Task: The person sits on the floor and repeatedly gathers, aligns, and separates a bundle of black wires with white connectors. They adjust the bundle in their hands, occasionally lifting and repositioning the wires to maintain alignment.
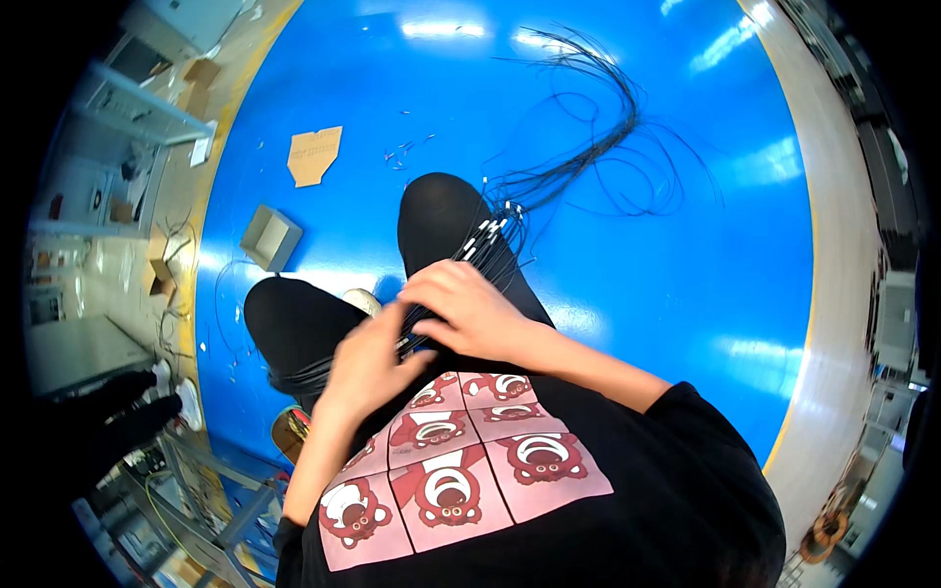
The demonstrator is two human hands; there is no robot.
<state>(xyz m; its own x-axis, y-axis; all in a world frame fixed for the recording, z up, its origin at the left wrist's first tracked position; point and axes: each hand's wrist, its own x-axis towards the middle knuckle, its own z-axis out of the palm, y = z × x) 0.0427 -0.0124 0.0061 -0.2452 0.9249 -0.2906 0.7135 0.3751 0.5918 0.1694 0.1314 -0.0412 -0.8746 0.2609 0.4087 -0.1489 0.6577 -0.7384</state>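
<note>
A bundle of black wires point(505, 233) with white sleeves near its ends lies across my right thigh. Its near part passes beneath my hands into my lap. My right hand point(469, 312) hovers over or rests on the wires, fingers bent, thumb apart from them. From the other side, my left hand point(368, 365) reaches in with its thumb spread away from the fingers. The fingertips of both hands meet above my lap, slightly blurred. No wire shows plainly gripped in either hand, and whatever is under the fingers is hidden.
Long black wire tails point(627, 118) fan out over the blue floor point(686, 294). A grey open box point(272, 238) and a cardboard piece point(314, 157) lie to the left, near small scraps point(400, 153). A metal frame point(230, 510) and another person's shoes point(188, 402) are at lower left.
</note>
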